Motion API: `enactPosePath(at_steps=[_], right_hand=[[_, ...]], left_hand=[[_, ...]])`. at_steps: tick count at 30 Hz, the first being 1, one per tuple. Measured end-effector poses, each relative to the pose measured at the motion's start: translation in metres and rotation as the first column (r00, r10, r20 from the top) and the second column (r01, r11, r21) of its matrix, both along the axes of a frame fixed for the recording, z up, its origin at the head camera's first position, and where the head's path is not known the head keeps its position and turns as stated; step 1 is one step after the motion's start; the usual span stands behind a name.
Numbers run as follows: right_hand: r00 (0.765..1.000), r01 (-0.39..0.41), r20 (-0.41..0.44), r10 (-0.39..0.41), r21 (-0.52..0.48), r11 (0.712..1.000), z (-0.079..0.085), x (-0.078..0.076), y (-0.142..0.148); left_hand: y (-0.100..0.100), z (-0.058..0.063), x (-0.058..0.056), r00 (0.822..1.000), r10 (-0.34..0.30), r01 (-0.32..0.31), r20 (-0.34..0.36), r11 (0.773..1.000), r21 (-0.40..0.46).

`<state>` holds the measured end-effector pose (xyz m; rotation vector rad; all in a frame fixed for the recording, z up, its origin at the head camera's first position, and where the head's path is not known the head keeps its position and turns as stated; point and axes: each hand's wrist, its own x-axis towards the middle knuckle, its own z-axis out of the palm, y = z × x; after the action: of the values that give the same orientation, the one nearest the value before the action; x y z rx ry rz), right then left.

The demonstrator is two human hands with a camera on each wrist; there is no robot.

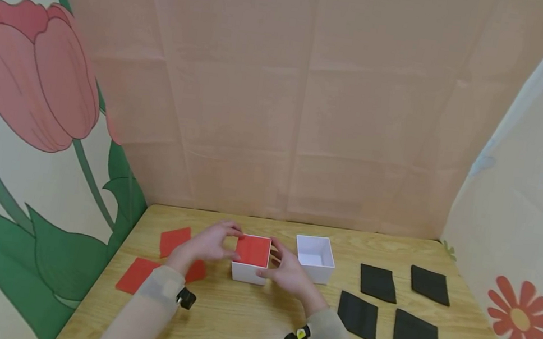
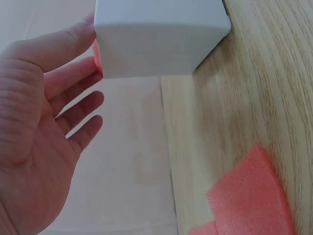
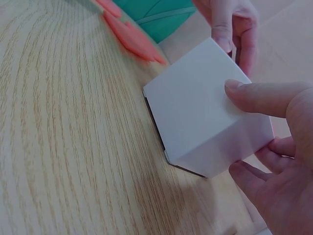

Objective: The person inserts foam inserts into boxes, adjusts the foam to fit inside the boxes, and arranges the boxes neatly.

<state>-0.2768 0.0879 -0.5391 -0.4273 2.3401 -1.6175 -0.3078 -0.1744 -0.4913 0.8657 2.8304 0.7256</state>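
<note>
A white square box (image 1: 248, 273) stands on the table, its top filled by a flat red square (image 1: 253, 250). My left hand (image 1: 210, 242) is at the box's left side. Its thumb and index finger touch the red square's left edge, and the other fingers are spread and loose in the left wrist view. With the thumb on the front face and fingers on the right side, my right hand (image 1: 290, 273) grips the white box (image 3: 195, 98). A thin red edge shows beside my left fingers. How deep the square sits is hidden.
A second white box (image 1: 318, 273), open at the top, stands right of the first, further back. Red squares (image 1: 136, 275) lie at the left, partly behind my left arm. Several black squares (image 1: 378, 283) lie apart at the right. A pinkish cloth backdrop (image 1: 304, 111) hangs behind the table.
</note>
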Motion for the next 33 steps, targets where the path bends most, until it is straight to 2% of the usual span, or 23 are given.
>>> enactPosePath(at_steps=[10,17,23,33], right_hand=[[1.000,-0.001,0.014,0.002,-0.009,1.000,-0.003,-0.001,0.001],[1.000,0.002,0.013,-0.001,-0.003,1.000,-0.001,0.000,0.001],[1.000,-0.014,-0.006,0.014,-0.036,0.999,-0.002,0.001,0.001],[0.999,-0.023,-0.039,0.022,-0.031,0.999,-0.009,-0.003,0.003]], left_hand=[[0.004,0.003,0.000,0.997,-0.053,0.050,-0.049,0.997,-0.065],[0.013,0.004,0.000,0.989,-0.087,0.071,-0.123,0.989,-0.127],[0.027,0.002,0.001,0.982,-0.115,0.098,-0.152,0.989,-0.114],[0.051,-0.003,-0.001,0.980,-0.139,0.129,-0.141,0.989,-0.077]])
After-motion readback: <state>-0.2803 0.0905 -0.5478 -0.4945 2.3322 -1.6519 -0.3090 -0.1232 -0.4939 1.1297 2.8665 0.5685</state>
